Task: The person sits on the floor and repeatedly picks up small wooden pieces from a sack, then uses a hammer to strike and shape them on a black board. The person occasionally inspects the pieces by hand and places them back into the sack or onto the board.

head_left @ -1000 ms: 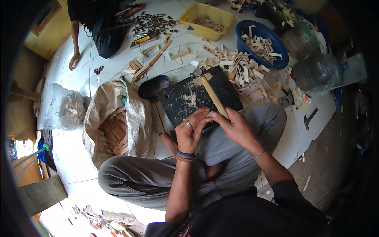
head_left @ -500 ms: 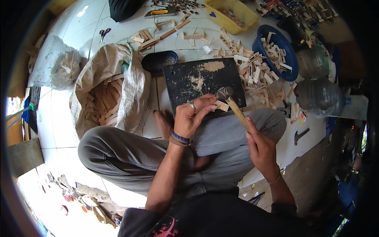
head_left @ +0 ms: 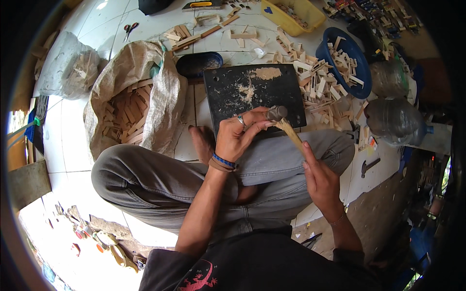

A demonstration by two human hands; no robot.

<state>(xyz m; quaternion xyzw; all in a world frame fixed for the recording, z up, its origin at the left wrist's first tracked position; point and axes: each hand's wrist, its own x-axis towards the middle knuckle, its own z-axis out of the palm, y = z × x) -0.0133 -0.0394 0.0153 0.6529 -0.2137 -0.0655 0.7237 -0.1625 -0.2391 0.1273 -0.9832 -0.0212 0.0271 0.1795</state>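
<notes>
In my right hand (head_left: 321,182) is a hammer, its wooden handle (head_left: 292,135) slanting up and left. The dark metal hammer head (head_left: 277,113) sits right at the fingertips of my left hand (head_left: 238,133), over the near edge of a black board (head_left: 225,92). Thumb and fingers of that left hand are pinched together on a small pale wooden piece, which the hammer now mostly hides. Wood shavings (head_left: 247,92) and a patch of sawdust (head_left: 268,73) lie on the board.
Left of the board stands a woven sack (head_left: 167,104) of wooden pieces. A dark blue oval tray (head_left: 187,68) lies behind. Loose wooden pieces (head_left: 320,85) pile up at right, beside a blue basin (head_left: 361,80). Farther off are a yellow tub (head_left: 291,28) and scissors (head_left: 129,30); another hammer (head_left: 370,166) lies right.
The hammer head has shifted over the wooden piece by my left fingers, covering what showed below them. Both hands keep their grip. The whole view has moved slightly.
</notes>
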